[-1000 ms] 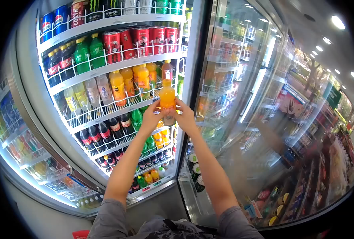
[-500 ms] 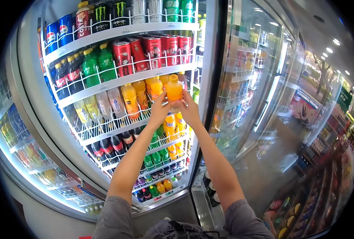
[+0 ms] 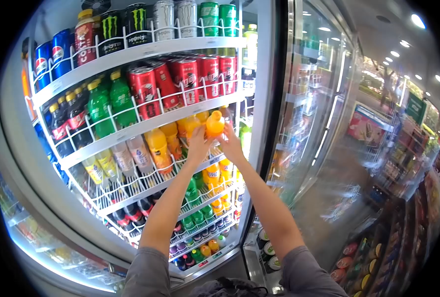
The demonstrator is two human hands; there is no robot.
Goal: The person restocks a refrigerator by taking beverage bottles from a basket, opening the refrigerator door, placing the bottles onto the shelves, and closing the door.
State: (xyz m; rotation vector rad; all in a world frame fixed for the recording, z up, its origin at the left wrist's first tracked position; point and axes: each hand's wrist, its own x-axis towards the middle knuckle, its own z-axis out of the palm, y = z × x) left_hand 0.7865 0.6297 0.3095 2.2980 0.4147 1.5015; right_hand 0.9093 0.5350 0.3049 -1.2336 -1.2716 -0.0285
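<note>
An orange juice bottle [image 3: 215, 125] with an orange cap is between my two hands at the right end of a cooler shelf, its cap tipped toward me. My left hand [image 3: 198, 145] grips it from the left, close to other orange bottles [image 3: 190, 125] standing on that shelf. From the right, my right hand [image 3: 232, 147] has its fingers against the bottle's side. The lower part of the bottle is hidden behind my fingers. Further left along the shelf stand more orange bottles [image 3: 158, 148] and pale-labelled clear bottles [image 3: 139, 152].
Red cans [image 3: 186, 76] and green bottles [image 3: 123, 99] fill the shelf above. White wire guards [image 3: 173, 96] run along the shelf fronts. The open glass door [image 3: 299, 109] stands to my right, and a rack of packaged goods [image 3: 368, 267] is at the lower right.
My hands and the orange bottle have moved slightly toward the shelf, and the bottle now tilts more. The camera view has shifted, and the shelves look closer.
</note>
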